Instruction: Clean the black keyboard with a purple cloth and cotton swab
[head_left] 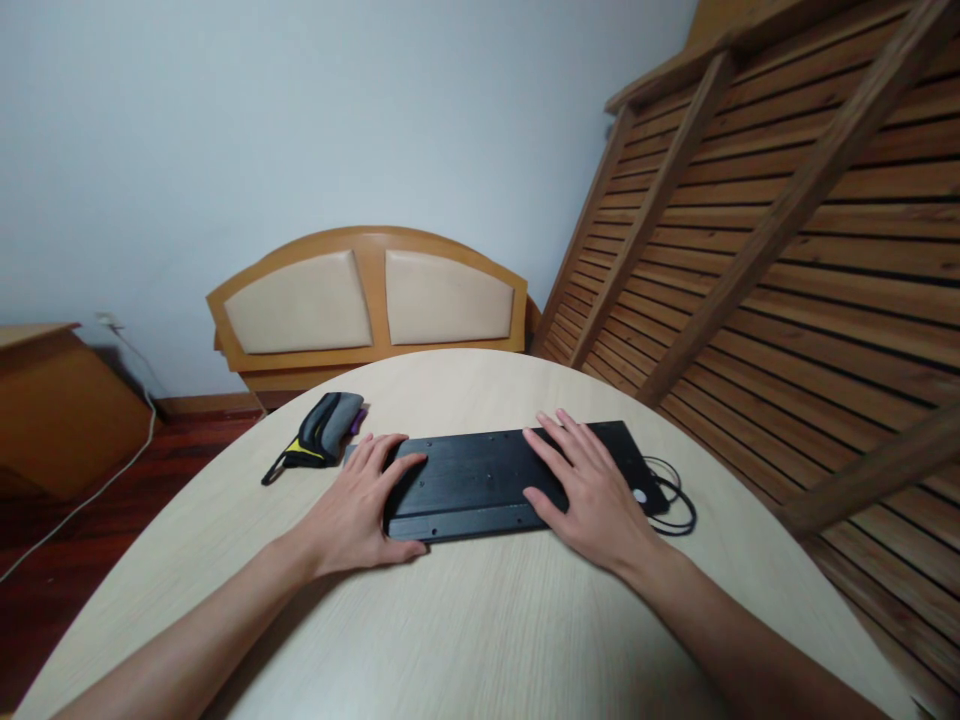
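Note:
A black keyboard [469, 485] lies on the round table, its underside with small screw holes facing up. My left hand [364, 505] is around its left end, thumb along the near edge and fingers over the top. My right hand [585, 485] rests on the keyboard's right part, palm down with its fingers spread. Beyond that hand, a coiled black cable [682, 515] lies by the keyboard's right end. A grey, black and yellow folded cloth item [326, 430] with a loop sits just past my left hand; its kind I cannot make out.
Pale wood covers the round table [480, 640]. Behind it stands a headboard [379, 290] with cream panels. A slatted wooden frame [787, 250] leans along the right side. To the left are a wooden cabinet [64, 410] and a white cord [97, 505] over the dark floor.

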